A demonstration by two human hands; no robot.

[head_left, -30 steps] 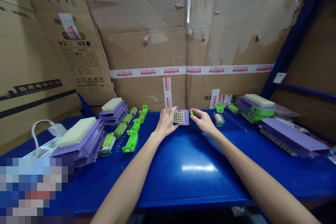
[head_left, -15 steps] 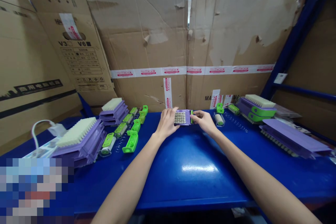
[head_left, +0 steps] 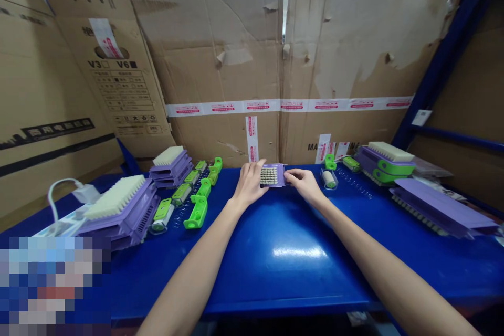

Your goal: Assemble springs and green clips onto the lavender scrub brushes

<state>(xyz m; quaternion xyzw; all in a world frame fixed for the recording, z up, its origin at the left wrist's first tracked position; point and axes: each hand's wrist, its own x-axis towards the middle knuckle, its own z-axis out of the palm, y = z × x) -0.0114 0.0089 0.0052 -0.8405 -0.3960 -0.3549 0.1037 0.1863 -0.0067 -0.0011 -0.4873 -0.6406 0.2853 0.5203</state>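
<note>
A purple brush (head_left: 271, 175) with pale bristles facing me is near the back edge of the blue table (head_left: 268, 252). My left hand (head_left: 251, 181) is closed around its left end, thumb below and fingers above. At its right end is my right hand (head_left: 301, 181), thumb and fingers drawn together against the purple edge. Whatever sits between those fingertips is hidden. Just right of that hand lies a small clear-cased piece with a pale roller (head_left: 329, 179), in front of a bright green bracket (head_left: 329, 162).
On the left are stacked purple brushes (head_left: 118, 205), green-topped clear cases (head_left: 162, 215), springs (head_left: 181, 215) and green brackets (head_left: 197, 212). A white plug (head_left: 85, 194) sits by a power strip. More purple brushes (head_left: 441, 205) lie on the right. Cardboard (head_left: 220, 73) walls the back.
My right hand has moved slightly left, up against the brush's end. The green piece seen there earlier no longer shows. My left hand keeps its hold.
</note>
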